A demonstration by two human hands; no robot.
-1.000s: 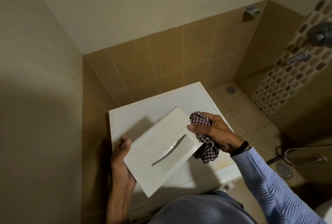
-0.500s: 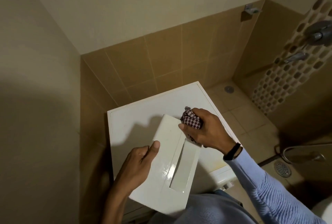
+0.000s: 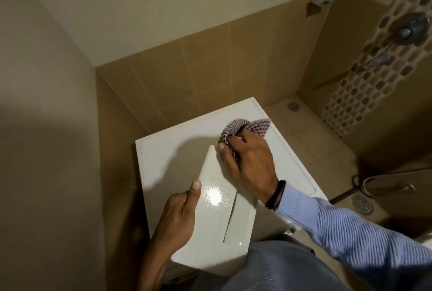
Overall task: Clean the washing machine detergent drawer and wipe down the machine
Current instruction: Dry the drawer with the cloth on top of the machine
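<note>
White drawer (image 3: 211,232) lies between left hand (image 3: 176,217) and right hand (image 3: 251,164) gripping cloth (image 3: 233,127).

Dim warm light, glare spot on the white panel (image 3: 219,216), heavy shadow left, wide-angle edge bending.

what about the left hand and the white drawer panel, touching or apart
Touching. The head view shows the left hand gripping the white drawer panel, thumb on its face.

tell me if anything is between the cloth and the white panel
Nothing visible does: the right hand holds the checked cloth at the far end of the panel, and the left hand grips its near edge.
</note>
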